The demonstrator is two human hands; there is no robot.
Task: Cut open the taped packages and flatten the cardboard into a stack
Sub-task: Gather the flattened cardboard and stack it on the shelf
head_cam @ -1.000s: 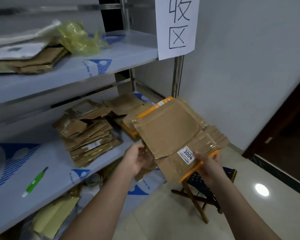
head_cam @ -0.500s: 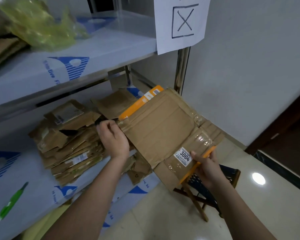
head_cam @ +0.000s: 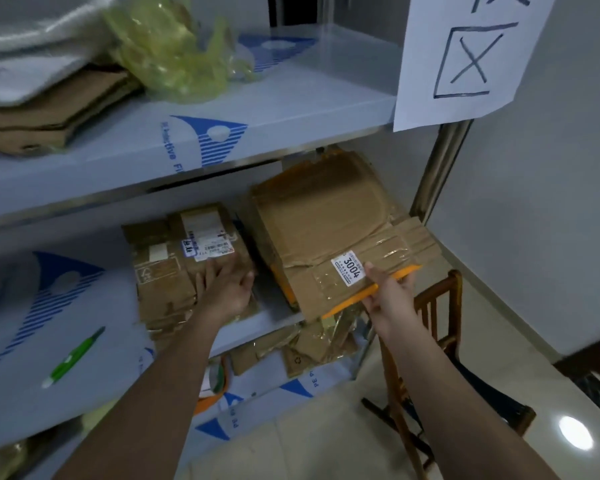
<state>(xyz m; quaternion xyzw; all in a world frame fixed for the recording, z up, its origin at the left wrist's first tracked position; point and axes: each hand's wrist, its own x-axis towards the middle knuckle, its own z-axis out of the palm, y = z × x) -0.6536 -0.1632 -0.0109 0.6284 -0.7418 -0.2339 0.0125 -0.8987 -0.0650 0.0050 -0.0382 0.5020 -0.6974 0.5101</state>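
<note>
The right hand [head_cam: 390,295] is pinching the flattened box [head_cam: 329,230] at its 5 o'clock edge on the shelf [head_cam: 274,315]; the left hand [head_cam: 226,285], fingers [head_cam: 211,271] spread, is pressing the stack [head_cam: 174,268] at 9 o'clock.

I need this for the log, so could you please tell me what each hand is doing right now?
Left hand: open, fingers flat on the cardboard stack.
Right hand: gripping the flattened box by its near edge.
</note>
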